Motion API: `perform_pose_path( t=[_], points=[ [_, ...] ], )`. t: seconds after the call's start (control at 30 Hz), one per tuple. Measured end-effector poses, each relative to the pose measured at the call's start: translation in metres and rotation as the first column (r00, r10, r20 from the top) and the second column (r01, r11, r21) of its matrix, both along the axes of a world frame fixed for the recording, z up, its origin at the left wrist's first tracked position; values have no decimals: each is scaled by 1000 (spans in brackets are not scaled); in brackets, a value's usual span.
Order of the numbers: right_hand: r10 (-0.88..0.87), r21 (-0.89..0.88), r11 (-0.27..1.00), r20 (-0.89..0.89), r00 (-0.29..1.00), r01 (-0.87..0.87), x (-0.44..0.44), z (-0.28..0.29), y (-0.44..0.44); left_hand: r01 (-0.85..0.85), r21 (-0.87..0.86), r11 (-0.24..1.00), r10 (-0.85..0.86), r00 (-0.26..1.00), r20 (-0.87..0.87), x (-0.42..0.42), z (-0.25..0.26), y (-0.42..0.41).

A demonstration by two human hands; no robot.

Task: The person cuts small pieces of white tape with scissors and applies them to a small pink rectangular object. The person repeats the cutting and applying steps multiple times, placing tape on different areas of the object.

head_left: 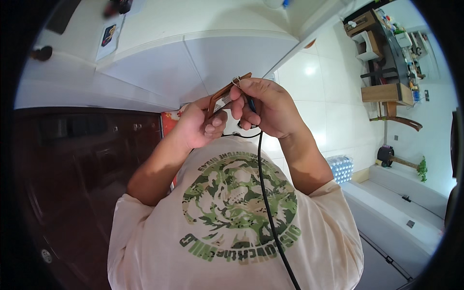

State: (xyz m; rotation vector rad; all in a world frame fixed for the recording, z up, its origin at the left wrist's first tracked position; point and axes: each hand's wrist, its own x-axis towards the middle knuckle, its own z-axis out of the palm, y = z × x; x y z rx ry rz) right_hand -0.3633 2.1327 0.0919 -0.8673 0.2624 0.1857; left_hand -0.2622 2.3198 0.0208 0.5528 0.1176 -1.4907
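Observation:
In front of my chest, both hands hold a thin, flat brown case-like object (220, 95), seen nearly edge-on. My left hand (192, 125) grips its lower left end, fingers curled underneath. The thumb and forefinger of my right hand (273, 101) pinch a small pale loop or ring (236, 80) at the upper right end. A slim dark-blue item (251, 104) shows among the right fingers; what it is cannot be told. A pale panel bearing print is partly visible inside the brown edge. A black cable (266, 192) hangs down over my shirt from below the hands.
Beyond the hands stands a white cabinet (235, 50) with a printed card (108, 35) on top. A dark brown door (90, 174) is at left. To the right lie the tiled floor (304, 83), packed bottles (340, 169) and a cluttered dark desk (393, 47).

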Motion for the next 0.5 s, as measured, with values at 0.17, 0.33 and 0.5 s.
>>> perform_pose_path(
  t=[0.17,0.33,0.5],
  points=[
    [59,-7,998,11,998,-59,25,0,37,-102,-93,990,99,994,-40,15,-4,33],
    [175,7,985,-9,985,-175,42,0,63,-225,-116,967,226,974,-3,40,-21,83],
    [147,-174,974,-17,989,-147,53,-5,81,-271,-229,935,323,918,231,59,-28,126]
  ],
)
